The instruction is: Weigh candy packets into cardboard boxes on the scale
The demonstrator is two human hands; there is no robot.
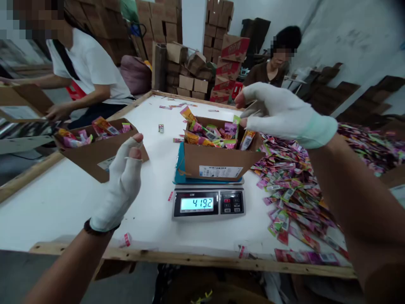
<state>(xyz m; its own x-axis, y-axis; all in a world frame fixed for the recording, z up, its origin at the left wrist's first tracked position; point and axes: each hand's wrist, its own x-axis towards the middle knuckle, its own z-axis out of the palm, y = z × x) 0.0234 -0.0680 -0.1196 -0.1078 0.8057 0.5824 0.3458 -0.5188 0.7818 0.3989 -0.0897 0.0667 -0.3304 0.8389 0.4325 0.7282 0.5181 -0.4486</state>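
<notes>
A cardboard box (218, 162) full of colourful candy packets (212, 131) stands on a digital scale (209, 202) whose lit display reads 4192. My right hand (275, 109), in a white glove with bare fingertips, hovers over the box's right rear corner. Its thumb and fingers are apart, and I see nothing held. My left hand (122, 181), gloved the same way, is raised left of the scale with nothing in it, its fingers loosely extended. Behind it sits a second cardboard box (91, 162) of packets, partly hidden by the hand.
A large heap of candy packets (294, 194) covers the table's right side. Single packets lie at the far edge. A wooden rim (190, 256) borders the white table (152, 228). One person (95, 67) handles a box at left; another person (268, 71) is at back right. Stacked cartons (229, 67) stand behind.
</notes>
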